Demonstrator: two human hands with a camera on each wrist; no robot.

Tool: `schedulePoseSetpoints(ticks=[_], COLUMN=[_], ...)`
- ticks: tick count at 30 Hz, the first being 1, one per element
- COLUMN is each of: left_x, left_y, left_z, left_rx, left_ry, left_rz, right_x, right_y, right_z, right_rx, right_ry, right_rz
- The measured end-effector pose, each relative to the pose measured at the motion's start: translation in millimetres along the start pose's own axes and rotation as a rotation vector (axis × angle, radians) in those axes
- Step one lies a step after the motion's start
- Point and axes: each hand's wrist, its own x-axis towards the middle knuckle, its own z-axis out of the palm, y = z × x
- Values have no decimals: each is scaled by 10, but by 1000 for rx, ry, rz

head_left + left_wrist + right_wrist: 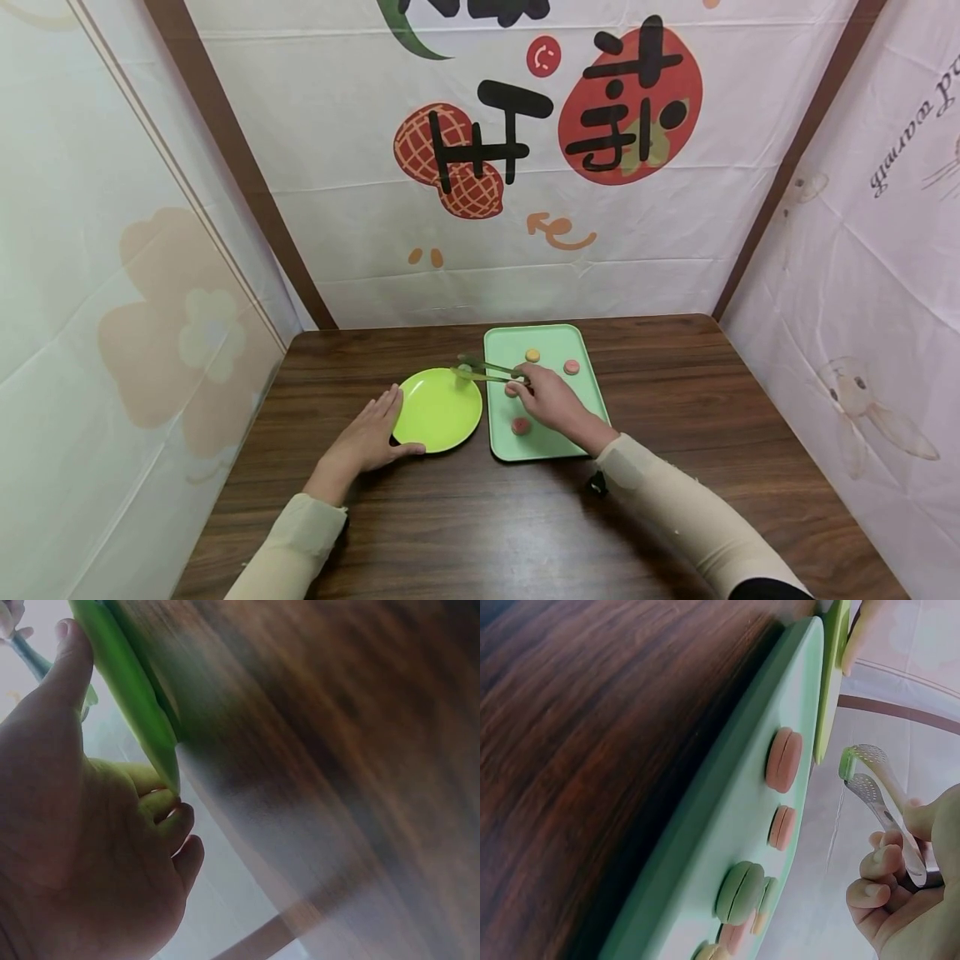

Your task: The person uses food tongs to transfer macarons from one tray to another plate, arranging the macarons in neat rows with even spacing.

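My left hand rests at the left rim of a yellow-green plate, fingers extended and thumb along its near edge. In the left wrist view the fingertips meet the plate at its rim. With my right hand I grip metal tongs, which reach left over the plate's far right edge. Between their perforated ends is a green macaron, raised above the plate. Under and around the right hand lies a mint-green tray bearing several macarons, among them a green macaron hidden in the head view.
On the tray sit a yellow macaron, a pink macaron and a darker pink macaron. Plate and tray stand side by side on a dark wooden table. Printed white curtains enclose the table's back and sides.
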Motion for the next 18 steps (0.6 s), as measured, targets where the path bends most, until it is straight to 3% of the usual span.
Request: schedulePoseSetpoints(ticks=[18], left_x=[8], left_y=[-24], left_z=[25], left_rx=[-1], left_ry=[-3], left_rz=[12], right_x=[24], right_y=[-110], right_z=[164], right_rx=[-47], right_ry=[-71], right_rz=[-14])
